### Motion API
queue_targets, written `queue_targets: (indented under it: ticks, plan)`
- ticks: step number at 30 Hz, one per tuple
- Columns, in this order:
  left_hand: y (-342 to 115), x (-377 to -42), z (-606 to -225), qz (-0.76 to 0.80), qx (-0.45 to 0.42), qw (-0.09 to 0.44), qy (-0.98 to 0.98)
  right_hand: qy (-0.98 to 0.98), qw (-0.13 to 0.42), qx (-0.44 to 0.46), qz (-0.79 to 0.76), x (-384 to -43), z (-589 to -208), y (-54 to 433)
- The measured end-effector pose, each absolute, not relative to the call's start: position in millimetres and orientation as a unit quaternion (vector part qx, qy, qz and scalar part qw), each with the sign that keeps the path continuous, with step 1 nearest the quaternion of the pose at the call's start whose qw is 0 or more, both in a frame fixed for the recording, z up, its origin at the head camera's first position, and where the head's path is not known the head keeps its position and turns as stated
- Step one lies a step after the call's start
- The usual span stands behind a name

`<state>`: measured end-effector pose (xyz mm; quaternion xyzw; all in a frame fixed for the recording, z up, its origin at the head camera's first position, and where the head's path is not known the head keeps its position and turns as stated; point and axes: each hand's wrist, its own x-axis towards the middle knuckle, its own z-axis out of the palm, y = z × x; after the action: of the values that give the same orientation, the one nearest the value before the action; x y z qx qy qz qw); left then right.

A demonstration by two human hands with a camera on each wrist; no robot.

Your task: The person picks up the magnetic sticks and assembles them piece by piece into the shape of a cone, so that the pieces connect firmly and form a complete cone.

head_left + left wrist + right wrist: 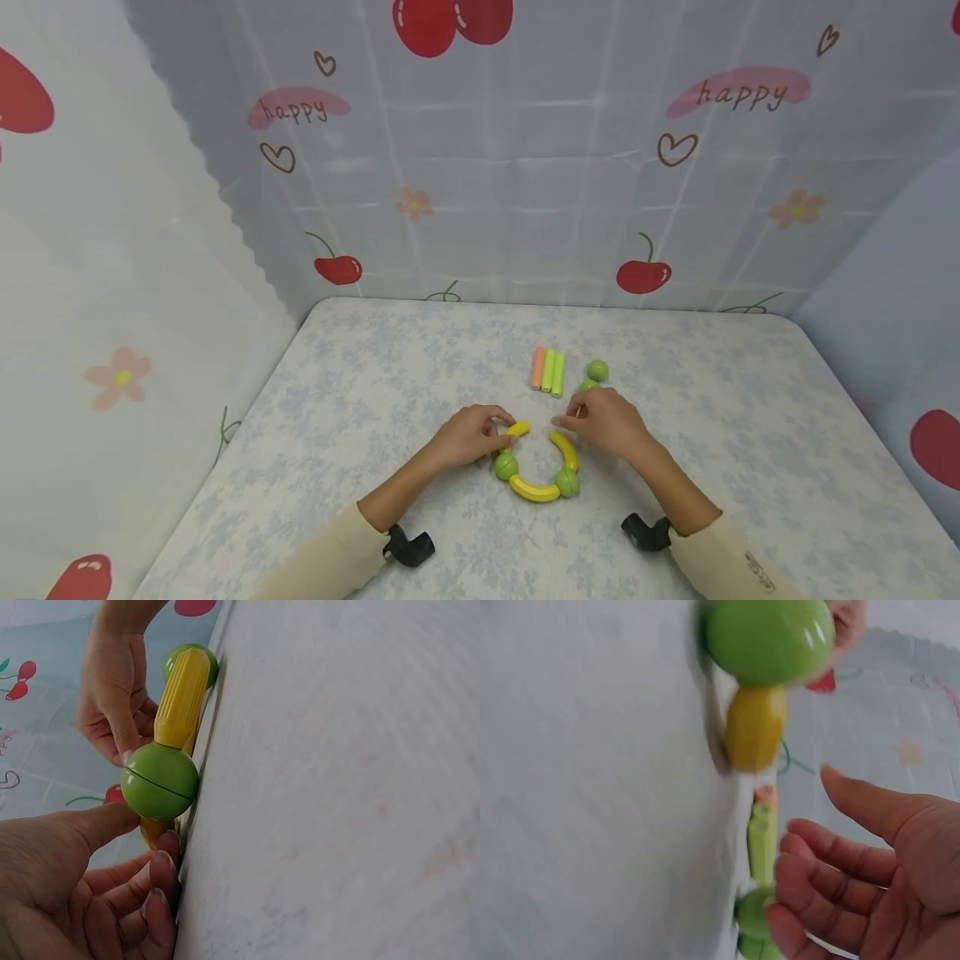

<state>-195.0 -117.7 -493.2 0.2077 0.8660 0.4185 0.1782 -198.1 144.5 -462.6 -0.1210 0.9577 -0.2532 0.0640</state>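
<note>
Glossy green balls [567, 482] and ribbed, curved yellow pieces [534, 490] form gapped ring [567, 454]; left hand [467, 436] pinches left end piece [519, 429], right hand [611, 422] relaxed, empty, just beside right end.

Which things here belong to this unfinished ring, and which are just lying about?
In the job:
three curved yellow pieces
two green balls between them

Apparently just lying by:
one orange stick
two light-green sticks
two other green balls

green balls [160, 781]: glossy smooth plastic | yellow curved pieces [181, 701]: ridged plastic
</note>
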Motion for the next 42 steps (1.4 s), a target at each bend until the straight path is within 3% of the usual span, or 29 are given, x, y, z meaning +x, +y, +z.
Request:
queue_targets:
  ticks: [5,8,29,42]
  plan:
    - [-117,-194,-497,0.427,0.2,0.173,0.865,0.956,-0.022,-0.109,-0.271,-211,-453,166]
    - [-117,-194,-498,0.434,0.197,0.177,0.861,0.954,-0.041,-0.113,-0.276,-216,-452,177]
    - [-122,-197,-500,0.475,0.174,0.202,0.839,0.961,0.03,-0.124,-0.246,-225,-467,176]
    - [-123,-200,-500,0.479,0.166,0.219,0.834,0.917,0.034,-0.239,-0.318,-210,-462,151]
